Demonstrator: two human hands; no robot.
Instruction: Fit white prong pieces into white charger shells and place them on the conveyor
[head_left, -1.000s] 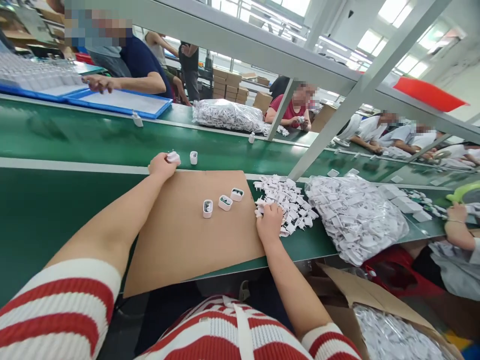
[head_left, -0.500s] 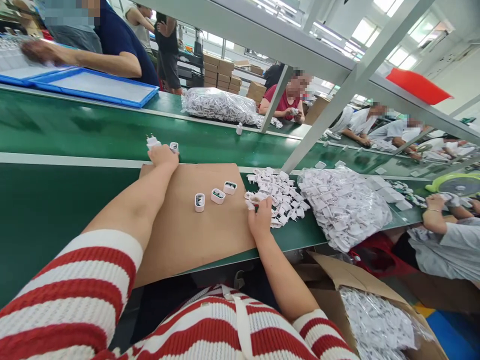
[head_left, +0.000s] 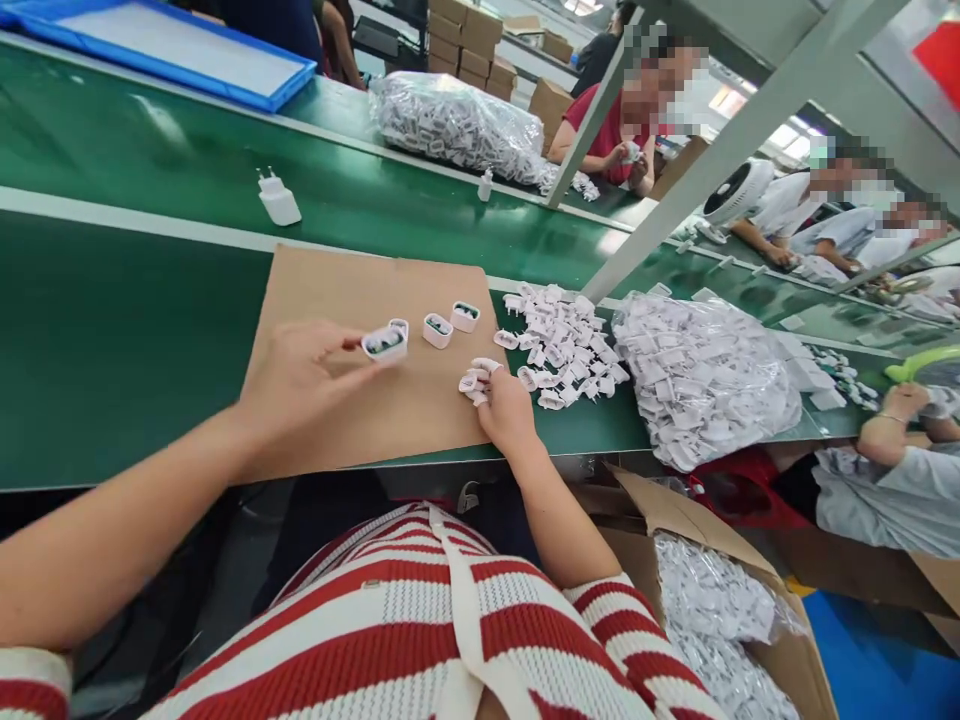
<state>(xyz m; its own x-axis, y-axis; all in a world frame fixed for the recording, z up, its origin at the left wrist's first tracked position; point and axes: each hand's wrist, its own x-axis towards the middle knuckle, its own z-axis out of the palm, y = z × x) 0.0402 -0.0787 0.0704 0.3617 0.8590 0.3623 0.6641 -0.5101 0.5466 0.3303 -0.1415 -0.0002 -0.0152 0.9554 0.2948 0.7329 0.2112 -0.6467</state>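
My left hand (head_left: pixel 307 375), slightly blurred, pinches an open white charger housing (head_left: pixel 381 346) with green circuit parts inside, above the cardboard sheet (head_left: pixel 360 420). Another housing shows partly behind it. Two more open housings, one (head_left: pixel 437 331) beside the other (head_left: pixel 465 317), stand upright on the cardboard. At the cardboard's right edge, my right hand (head_left: pixel 506 405) is closed around a few white plug caps (head_left: pixel 478 382). A loose pile of plug caps (head_left: pixel 566 345) lies right of it. A closed white charger (head_left: pixel 279 200) with two pins lies on the green belt (head_left: pixel 187 170).
A clear bag of white parts (head_left: pixel 697 380) sits right of the pile. A slanted metal post (head_left: pixel 630 230) rises behind it. Another bag (head_left: pixel 457 120) and a blue-rimmed tray (head_left: pixel 180 50) lie across the belt. Co-workers sit beyond and at right. An open carton (head_left: pixel 720 600) stands below.
My left hand has left the charger on the belt and come back over the cardboard with an open housing. My right hand has drawn plug caps from the pile leftward. The view has tilted down.
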